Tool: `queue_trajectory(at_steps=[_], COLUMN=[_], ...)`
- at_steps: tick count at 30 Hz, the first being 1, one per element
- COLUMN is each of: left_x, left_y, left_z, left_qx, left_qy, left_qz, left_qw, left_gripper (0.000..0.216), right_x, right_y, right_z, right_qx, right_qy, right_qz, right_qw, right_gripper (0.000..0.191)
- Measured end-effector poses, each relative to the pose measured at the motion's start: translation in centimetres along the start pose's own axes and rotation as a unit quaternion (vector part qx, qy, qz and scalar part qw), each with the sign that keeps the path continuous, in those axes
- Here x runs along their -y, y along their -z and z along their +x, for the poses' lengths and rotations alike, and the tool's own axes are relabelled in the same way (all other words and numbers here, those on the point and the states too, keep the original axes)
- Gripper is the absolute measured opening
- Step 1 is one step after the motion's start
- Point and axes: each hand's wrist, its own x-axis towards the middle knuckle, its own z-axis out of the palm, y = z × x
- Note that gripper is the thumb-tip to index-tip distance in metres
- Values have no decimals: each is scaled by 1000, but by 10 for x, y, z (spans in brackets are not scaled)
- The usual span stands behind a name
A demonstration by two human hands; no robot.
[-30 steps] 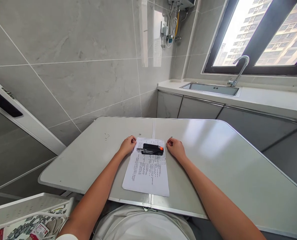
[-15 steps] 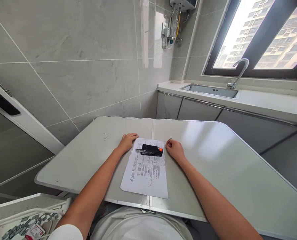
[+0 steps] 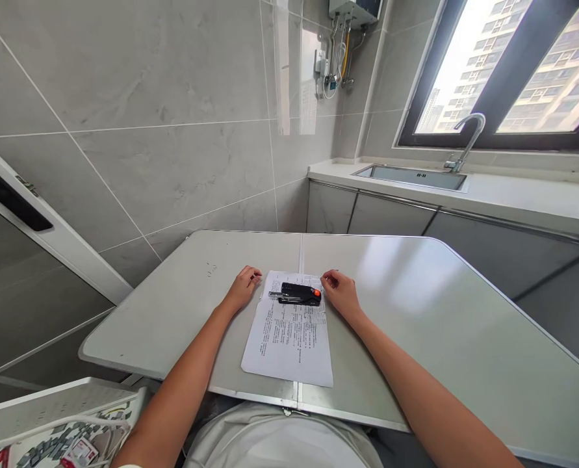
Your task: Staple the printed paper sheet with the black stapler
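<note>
Printed sheets of paper (image 3: 288, 351) lie on the table, with a black stapler (image 3: 299, 294) resting across their upper part. The stapler points left and has an orange spot at its right end. My left hand (image 3: 243, 286) rests just left of the paper's upper edge, its fingers loosely bent and apart, holding nothing visible. At the paper's upper right edge is my right hand (image 3: 338, 291), fingers curled in and thumb close to the index finger. Whatever may be between those fingertips is too small to make out.
The folding table (image 3: 406, 338) has a metal-edged seam down its middle. Several small dark bits (image 3: 212, 268) lie at its far left. Behind stand a counter with a sink (image 3: 411, 177) and faucet (image 3: 469, 140). A white rack (image 3: 60, 396) with cables stands lower left, near a door (image 3: 50, 240).
My left hand has drawn back left from the paper's edge, its fingers bending more. My right hand has come closer to the paper's right edge. The view has shifted slightly.
</note>
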Motion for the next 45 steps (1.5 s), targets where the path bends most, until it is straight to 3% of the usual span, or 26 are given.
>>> queue_trajectory(at_steps=[5,11,15,22,36,45], left_x=[-22,-34,-29,-25,-19,-10], left_y=[18,19,13,8,-1,22], left_z=[-6,-11,-10,-6,-3,-4], left_qx=[44,74,49,79,82,105], left_qy=[-64,-125,-173,-253,-267,-231], left_qz=[-93,-132,-66,39,8,12], left_qw=[993,981,981,963,960,967], left_gripper=[25,24,20,20,18,19], right_x=[16,18,14,17,18,20], right_y=[-9,-14,-15,-14,-12,-9], right_z=[-9,-11,-10,-11,-10,-9], right_qx=[29,64,66,72,77,82], right_qy=[98,108,103,102,99,97], right_qz=[51,53,51,45,32,26], right_qw=[993,991,991,991,992,992], right_gripper=[23,27,29,36,37,39])
